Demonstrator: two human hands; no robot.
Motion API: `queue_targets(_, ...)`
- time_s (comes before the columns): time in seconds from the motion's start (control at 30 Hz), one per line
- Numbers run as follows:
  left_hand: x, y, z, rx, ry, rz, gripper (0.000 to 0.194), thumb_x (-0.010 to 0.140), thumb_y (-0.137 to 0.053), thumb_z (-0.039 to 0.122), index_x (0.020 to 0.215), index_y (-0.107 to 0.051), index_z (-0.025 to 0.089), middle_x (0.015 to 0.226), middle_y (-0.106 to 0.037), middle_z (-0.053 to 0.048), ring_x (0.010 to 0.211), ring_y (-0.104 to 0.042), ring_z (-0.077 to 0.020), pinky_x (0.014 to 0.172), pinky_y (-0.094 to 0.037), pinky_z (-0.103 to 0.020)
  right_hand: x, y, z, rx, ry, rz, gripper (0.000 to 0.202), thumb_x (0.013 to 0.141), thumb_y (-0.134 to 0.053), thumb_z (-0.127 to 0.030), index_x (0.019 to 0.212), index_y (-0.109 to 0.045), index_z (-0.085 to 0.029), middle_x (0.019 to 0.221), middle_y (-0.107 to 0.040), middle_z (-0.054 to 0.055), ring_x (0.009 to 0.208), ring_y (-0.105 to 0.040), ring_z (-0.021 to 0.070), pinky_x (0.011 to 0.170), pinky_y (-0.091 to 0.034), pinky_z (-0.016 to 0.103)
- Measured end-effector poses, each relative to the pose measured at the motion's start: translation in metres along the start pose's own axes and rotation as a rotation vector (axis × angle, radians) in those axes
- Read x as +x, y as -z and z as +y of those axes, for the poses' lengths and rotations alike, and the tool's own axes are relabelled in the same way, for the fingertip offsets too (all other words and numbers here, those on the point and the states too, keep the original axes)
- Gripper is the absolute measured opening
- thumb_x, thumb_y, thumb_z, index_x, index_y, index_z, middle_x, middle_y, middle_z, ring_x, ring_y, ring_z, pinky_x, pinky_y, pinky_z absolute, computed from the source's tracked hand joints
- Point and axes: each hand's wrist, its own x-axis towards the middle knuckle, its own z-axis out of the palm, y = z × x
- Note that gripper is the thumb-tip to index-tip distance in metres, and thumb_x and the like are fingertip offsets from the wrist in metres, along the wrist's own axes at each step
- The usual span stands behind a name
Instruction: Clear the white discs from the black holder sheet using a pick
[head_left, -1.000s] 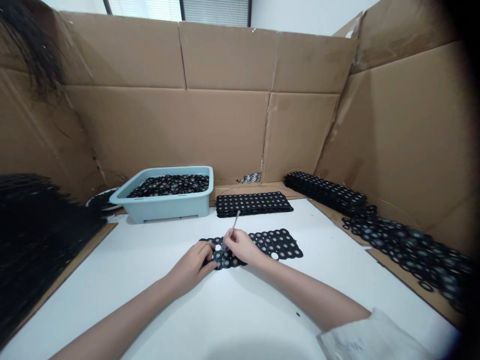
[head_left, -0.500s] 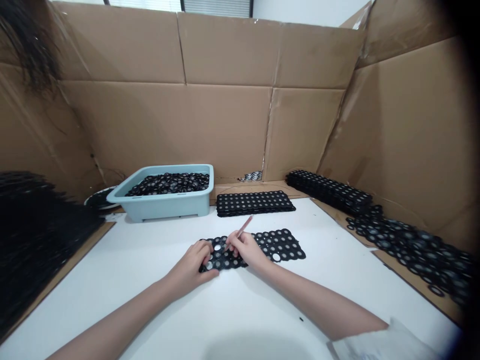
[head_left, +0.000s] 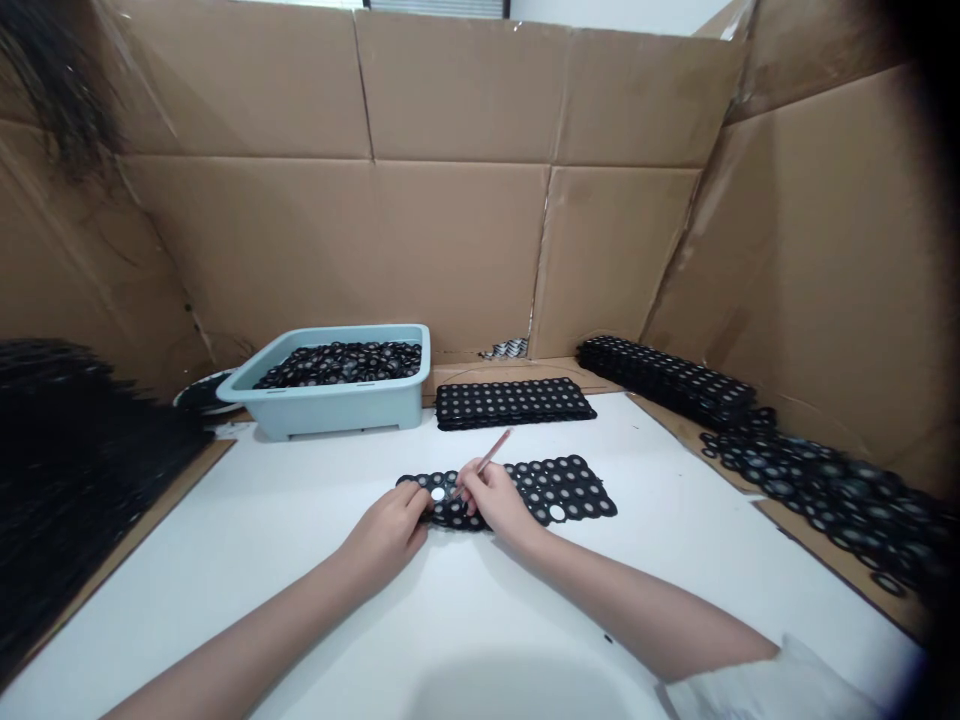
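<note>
Brown cardboard [head_left: 337, 240] stands up like walls around a white worktop [head_left: 465, 590]. Near the middle of the worktop lies a black mat [head_left: 566, 485] made of rows of round bits, with a white dot [head_left: 438, 494] near its left end and another [head_left: 557, 513] at its near edge. Left hand [head_left: 386, 520] has its fingers bent and touching the mat's left end; I cannot tell how tightly it holds on. Right hand [head_left: 491, 500] is closed around a thin pink stick [head_left: 495, 447], which leans with its top to the right and its low end down at the mat, just beside the first dot.

Behind the mat sits a stack [head_left: 514, 400] of black mats. Next to that, on the left, is a blue tub [head_left: 352, 410] full of black rounds [head_left: 345, 363]. Far to the right are a long black stack [head_left: 664, 375] and a messy pile of rings [head_left: 840, 495]. Off to the left rises a dark heap [head_left: 82, 500].
</note>
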Motion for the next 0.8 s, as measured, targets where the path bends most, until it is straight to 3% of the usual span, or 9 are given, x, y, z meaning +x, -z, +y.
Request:
queue_targets(0.23, -0.001, 0.002, 0.002, -0.008, 0.000, 0.039, 0.016, 0.064, -0.044, 0.012, 0.077, -0.037, 0.019, 0.076, -0.047, -0.003, 0.072, -0.045, -0.0188, 0.065, -0.038, -0.031, 0.001, 0.001, 0.004, -0.019, -0.059, -0.016, 0.012, 0.070, -0.040, -0.015, 0.060, -0.048, -0.015, 0.049, -0.044, -0.005, 0.036, -0.042, 0.0061, 0.036, -0.035, 0.018)
queue_targets(0.37, -0.002, -0.002, -0.002, -0.012, -0.003, 0.070, 0.015, 0.067, -0.042, 0.010, 0.078, -0.039, 0.019, 0.076, -0.049, -0.002, 0.072, -0.048, -0.0183, 0.062, -0.039, -0.029, 0.000, 0.000, 0.003, -0.020, -0.068, -0.036, 0.014, 0.070, -0.040, -0.015, 0.059, -0.049, -0.015, 0.048, -0.045, -0.004, 0.036, -0.042, 0.0056, 0.036, -0.035, 0.017)
queue_targets(0.5, -0.001, -0.006, -0.005, 0.096, -0.119, 0.075, 0.016, 0.071, -0.041, 0.009, 0.083, -0.044, 0.020, 0.076, -0.054, -0.004, 0.071, -0.051, -0.0194, 0.061, -0.039, -0.029, 0.003, 0.001, 0.003, -0.007, -0.097, -0.063, 0.015, 0.071, -0.039, -0.016, 0.060, -0.049, -0.014, 0.048, -0.045, -0.004, 0.035, -0.040, 0.0056, 0.035, -0.033, 0.017)
queue_targets(0.6, 0.000, -0.009, -0.005, 0.155, -0.167, 0.115, 0.007, 0.074, -0.042, 0.014, 0.075, -0.045, 0.020, 0.071, -0.054, -0.003, 0.066, -0.051, -0.0183, 0.057, -0.039, -0.028, 0.003, 0.000, 0.001, -0.051, -0.126, -0.086, 0.016, 0.072, -0.038, -0.016, 0.060, -0.049, -0.015, 0.049, -0.046, -0.003, 0.037, -0.041, 0.0063, 0.037, -0.033, 0.018)
queue_targets(0.8, 0.002, -0.009, -0.004, 0.152, 0.011, 0.164, 0.006, 0.074, -0.040, 0.017, 0.072, -0.045, 0.019, 0.066, -0.052, -0.001, 0.057, -0.049, -0.0141, 0.051, -0.037, -0.025, -0.007, -0.008, -0.002, -0.266, 0.112, -0.105, 0.021, 0.075, -0.040, -0.019, 0.054, -0.044, -0.017, 0.051, -0.049, -0.001, 0.051, -0.047, 0.0104, 0.053, -0.037, 0.022)
